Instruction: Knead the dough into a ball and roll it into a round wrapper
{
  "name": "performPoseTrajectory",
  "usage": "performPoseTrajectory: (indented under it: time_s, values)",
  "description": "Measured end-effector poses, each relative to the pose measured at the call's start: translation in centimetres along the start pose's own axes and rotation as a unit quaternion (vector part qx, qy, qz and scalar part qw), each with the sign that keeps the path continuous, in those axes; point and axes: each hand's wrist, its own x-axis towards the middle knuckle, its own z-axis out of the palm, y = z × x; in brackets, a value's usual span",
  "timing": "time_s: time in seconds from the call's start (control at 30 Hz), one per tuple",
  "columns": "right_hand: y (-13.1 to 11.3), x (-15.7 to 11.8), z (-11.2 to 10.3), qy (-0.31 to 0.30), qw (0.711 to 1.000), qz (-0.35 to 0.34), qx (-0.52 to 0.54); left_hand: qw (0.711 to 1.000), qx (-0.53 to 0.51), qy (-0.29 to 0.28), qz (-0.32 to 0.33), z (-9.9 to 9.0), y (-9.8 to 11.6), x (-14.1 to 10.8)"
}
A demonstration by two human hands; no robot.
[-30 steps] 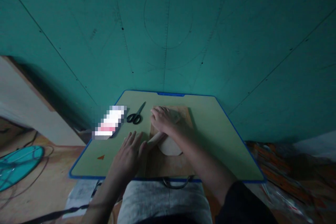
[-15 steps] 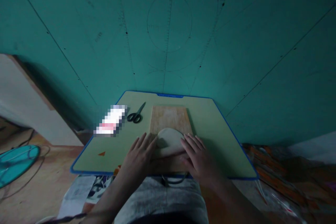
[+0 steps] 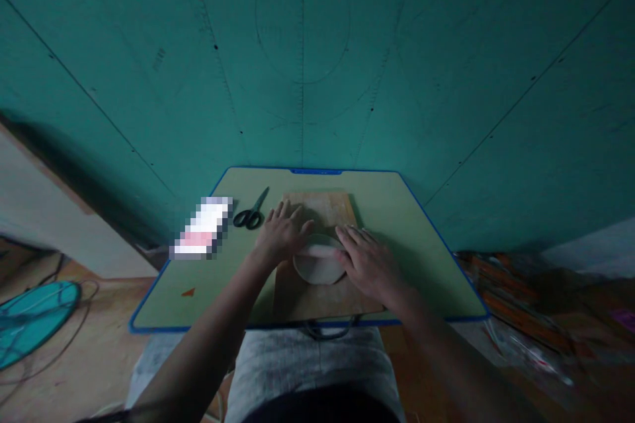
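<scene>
A pale round sheet of dough lies on a wooden board. Across its upper part runs a light-coloured rolling pin. My left hand lies over the pin's left end, fingers stretched forward and apart, thumb pointing right. Over the right end rests my right hand, its fingers extended and not wrapped round the pin. Both palms hide the pin's ends.
Black-handled scissors and a blurred-out bright flat object lie left of the board on a blue-edged table. A small orange triangle is near the front left. A green wall rises behind.
Both hands and the rolling pin have moved forward, away from my body, over the dough. More of the dough's near part shows. The camera view has shifted slightly.
</scene>
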Motion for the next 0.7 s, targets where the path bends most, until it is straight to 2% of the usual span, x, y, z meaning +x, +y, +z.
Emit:
performPoseTrajectory:
  time_s: [0.1,0.23,0.37,0.43,0.5,0.6,0.7]
  values:
    - [-1.6,-2.2,0.3,0.013,1.0,0.007,-0.004,0.999,0.011,-0.002,-0.035,-0.2,0.6,-2.3]
    - [-4.0,-6.1,0.8,0.048,0.999,0.001,-0.006,0.998,0.009,0.028,-0.046,-1.1,1.7,-6.4]
    - [-4.6,-8.2,0.5,0.048,0.998,-0.03,0.007,0.998,0.004,0.031,-0.045,-1.6,2.3,-8.6]
    - [-4.0,-7.6,0.2,0.045,0.998,-0.04,0.012,0.999,0.011,0.022,-0.045,-1.7,2.4,-8.3]
    - [-2.9,-5.9,0.1,0.035,0.998,-0.045,0.012,0.999,0.022,0.01,-0.049,-1.8,2.2,-6.8]
    - [-0.7,-1.8,0.2,0.009,0.999,-0.032,0.005,0.997,0.034,-0.006,-0.066,-1.7,1.7,-3.2]
    - [0.9,2.0,0.8,0.012,1.0,0.021,-0.01,0.996,0.03,-0.039,-0.069,-1.6,0.9,0.3]
